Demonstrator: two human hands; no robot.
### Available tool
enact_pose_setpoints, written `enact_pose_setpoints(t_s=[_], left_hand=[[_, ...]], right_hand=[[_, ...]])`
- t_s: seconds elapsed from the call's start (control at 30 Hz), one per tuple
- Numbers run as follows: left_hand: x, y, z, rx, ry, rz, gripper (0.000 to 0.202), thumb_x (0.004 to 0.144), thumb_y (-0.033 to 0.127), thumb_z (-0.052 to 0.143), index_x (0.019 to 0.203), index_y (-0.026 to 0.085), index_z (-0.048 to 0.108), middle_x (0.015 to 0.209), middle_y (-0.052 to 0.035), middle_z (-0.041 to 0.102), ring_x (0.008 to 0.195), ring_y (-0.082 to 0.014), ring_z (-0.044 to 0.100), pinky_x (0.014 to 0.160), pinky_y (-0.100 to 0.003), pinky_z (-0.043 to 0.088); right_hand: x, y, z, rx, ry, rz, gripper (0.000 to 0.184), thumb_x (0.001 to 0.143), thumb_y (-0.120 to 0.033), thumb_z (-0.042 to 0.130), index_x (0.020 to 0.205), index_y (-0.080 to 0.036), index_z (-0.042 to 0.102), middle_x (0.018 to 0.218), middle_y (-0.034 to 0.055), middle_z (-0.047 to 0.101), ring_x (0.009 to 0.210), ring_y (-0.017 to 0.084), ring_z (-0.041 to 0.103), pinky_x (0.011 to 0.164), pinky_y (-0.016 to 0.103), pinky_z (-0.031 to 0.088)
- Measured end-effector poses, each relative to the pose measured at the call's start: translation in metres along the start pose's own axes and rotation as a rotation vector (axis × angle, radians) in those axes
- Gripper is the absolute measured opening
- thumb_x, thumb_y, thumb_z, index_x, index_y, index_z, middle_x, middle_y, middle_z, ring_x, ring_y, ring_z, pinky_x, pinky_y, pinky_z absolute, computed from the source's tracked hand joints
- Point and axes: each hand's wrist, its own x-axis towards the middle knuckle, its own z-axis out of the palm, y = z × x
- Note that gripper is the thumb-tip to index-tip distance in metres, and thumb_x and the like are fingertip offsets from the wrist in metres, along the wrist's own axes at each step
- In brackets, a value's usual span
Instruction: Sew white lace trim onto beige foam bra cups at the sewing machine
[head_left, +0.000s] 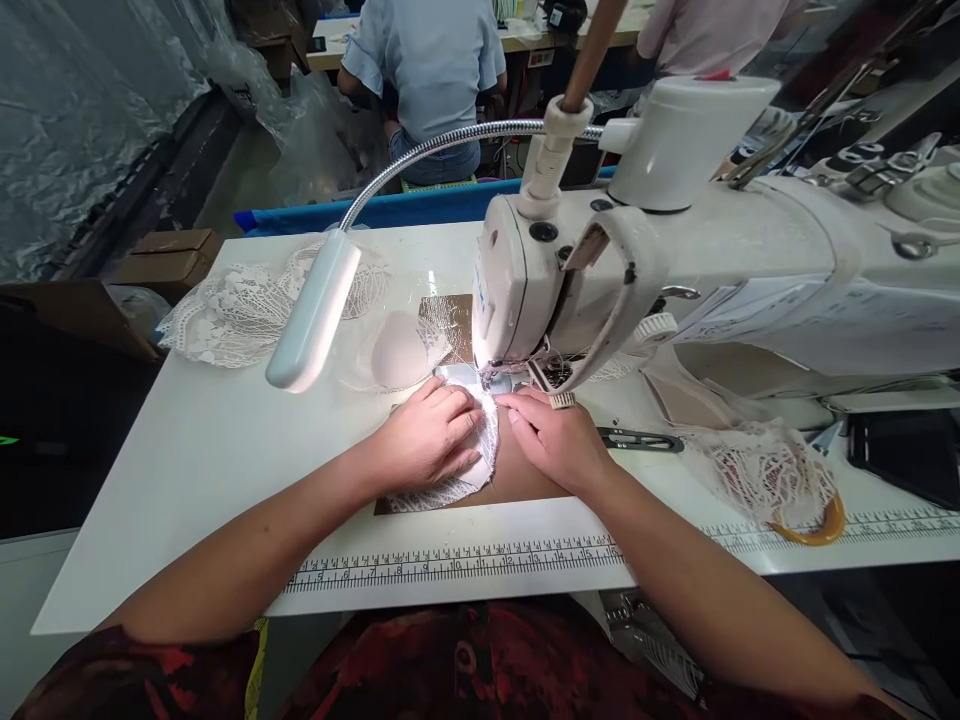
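My left hand (427, 432) lies flat, fingers together, pressing a white lace piece (465, 478) onto the bed of the white sewing machine (675, 270). My right hand (559, 438) is beside it, fingers curled and pinching the lace edge just in front of the needle area (499, 380). The lace runs from under the presser foot back toward me under my left palm. A white padded cup (397, 350) sits just beyond my left hand.
A gooseneck lamp (311, 310) hangs over the table's left middle. Loose lace lies at back left (232, 310) and at right (765, 470). Black snips (637, 440) lie right of my hand. A ruler strip (465, 562) lines the front edge. People sit behind.
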Motion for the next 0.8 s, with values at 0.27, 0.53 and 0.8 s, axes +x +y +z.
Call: enact_pose_setpoints(t_s=[0.27,0.53,0.8], left_hand=[[-0.003,-0.010,0.002,-0.060,0.031,0.026,0.036,0.089,0.033,0.048,0.116,0.010,0.057,0.104,-0.0169,0.058,0.101,-0.0289,0.052,0.093,-0.049,0.040],[-0.005,-0.017,0.005,-0.073,0.037,0.039,0.037,0.089,0.033,0.049,0.117,0.010,0.056,0.107,-0.0166,0.057,0.100,-0.0274,0.053,0.094,-0.045,0.039],[-0.002,-0.025,0.003,-0.009,0.039,0.015,0.037,0.089,0.033,0.046,0.116,0.009,0.057,0.111,-0.0169,0.058,0.105,-0.0277,0.053,0.100,-0.047,0.035]], right_hand=[[-0.002,-0.003,-0.002,0.060,0.005,-0.089,0.034,0.083,-0.012,0.044,0.105,-0.022,0.069,0.093,0.0028,0.069,0.078,0.016,0.059,0.066,0.026,0.043],[-0.001,-0.008,-0.003,-0.047,-0.079,-0.103,0.036,0.080,-0.008,0.044,0.102,-0.022,0.070,0.083,0.0032,0.065,0.074,0.016,0.054,0.059,0.025,0.035],[0.004,-0.012,-0.004,-0.094,-0.097,-0.022,0.036,0.083,-0.012,0.044,0.108,-0.022,0.068,0.093,0.0051,0.066,0.079,0.018,0.056,0.064,0.027,0.040]])
